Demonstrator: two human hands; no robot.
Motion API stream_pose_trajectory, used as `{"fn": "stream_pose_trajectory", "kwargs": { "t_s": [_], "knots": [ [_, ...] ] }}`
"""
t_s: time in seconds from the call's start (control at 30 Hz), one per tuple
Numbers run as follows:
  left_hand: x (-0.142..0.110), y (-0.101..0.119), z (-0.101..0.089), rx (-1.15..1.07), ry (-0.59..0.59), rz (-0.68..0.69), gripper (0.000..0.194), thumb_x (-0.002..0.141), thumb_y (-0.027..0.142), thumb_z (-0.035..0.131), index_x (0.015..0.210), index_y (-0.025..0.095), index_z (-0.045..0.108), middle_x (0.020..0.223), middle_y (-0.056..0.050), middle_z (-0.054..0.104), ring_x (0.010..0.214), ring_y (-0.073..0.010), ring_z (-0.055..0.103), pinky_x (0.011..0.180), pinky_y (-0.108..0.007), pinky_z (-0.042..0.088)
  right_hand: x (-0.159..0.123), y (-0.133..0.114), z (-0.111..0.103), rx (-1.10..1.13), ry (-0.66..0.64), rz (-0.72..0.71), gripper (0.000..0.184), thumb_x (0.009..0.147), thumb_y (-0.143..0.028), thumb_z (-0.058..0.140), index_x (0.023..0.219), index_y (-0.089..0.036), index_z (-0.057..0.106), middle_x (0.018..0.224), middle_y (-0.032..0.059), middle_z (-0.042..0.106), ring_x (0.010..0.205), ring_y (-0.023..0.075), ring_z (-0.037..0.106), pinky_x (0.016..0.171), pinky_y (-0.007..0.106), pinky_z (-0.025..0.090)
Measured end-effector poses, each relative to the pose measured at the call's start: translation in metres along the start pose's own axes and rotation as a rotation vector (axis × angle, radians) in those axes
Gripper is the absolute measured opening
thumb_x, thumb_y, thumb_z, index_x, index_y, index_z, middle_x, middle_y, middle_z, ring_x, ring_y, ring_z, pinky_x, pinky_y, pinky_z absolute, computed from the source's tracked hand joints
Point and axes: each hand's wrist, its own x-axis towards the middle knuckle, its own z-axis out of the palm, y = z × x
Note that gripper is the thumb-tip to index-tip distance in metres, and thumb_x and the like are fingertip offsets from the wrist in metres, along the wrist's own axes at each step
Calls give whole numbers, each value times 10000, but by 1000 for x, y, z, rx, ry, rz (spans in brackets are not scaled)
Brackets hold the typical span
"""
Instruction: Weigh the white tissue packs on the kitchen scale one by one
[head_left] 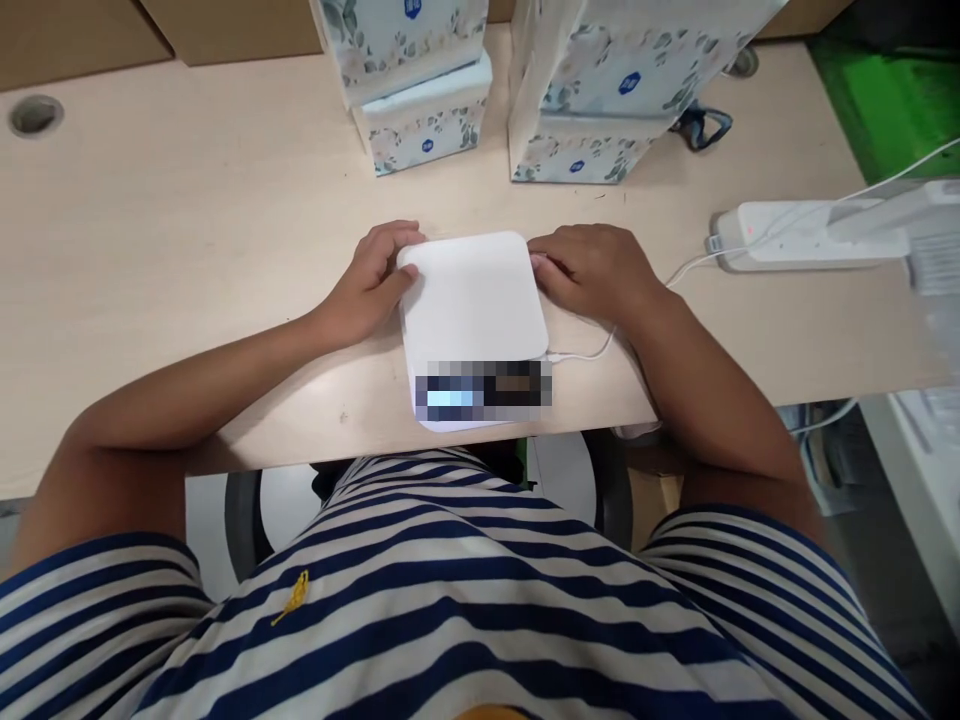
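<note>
A flat white scale [472, 300] with rounded corners lies on the pale wooden desk [187, 230] near its front edge, its display end toward me. My left hand [371, 280] grips the scale's far left corner, fingers curled over the edge. On the far right edge rests my right hand [592, 270], its fingers bent and pressed against the side. A thin white cable [585, 355] leaves the scale's right side under my right wrist.
Two stacks of floral tissue packs [424, 95] [600, 100] stand at the back of the desk. A white power strip [810, 235] with cables lies at the right. A cable hole [34, 115] sits far left. A dark lanyard [705, 125] lies behind the right stack.
</note>
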Motion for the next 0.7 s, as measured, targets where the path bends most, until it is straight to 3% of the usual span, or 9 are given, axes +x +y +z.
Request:
{"fn": "stream_pose_trajectory", "kwargs": {
  "t_s": [0.33,0.5,0.7],
  "knots": [
    [7,-13,1,14,27,-49,402,1125,271,562,1524,294,599,1753,-66,504,1642,-312,472,1382,-576,394,3,4,0,86,81,13,486,1131,-431,417,1279,-267,850,1287,78,883,1201,347,803,986,486,593],
    [9,-5,-2,91,64,-70,451,1023,258,581,1471,271,639,1693,-71,577,1675,-329,421,1443,-588,306,7,7,-3,70,151,109,482,1118,-423,455,1272,-231,870,1311,114,882,1248,366,812,1028,491,608],
    [4,11,-12,158,55,-139,484,1007,354,526,1469,262,638,1709,-91,580,1702,-341,391,1478,-608,248,22,19,3,103,324,333,445,1107,-407,471,1155,-218,871,1180,152,895,1142,362,816,947,442,605]
  ]
}}
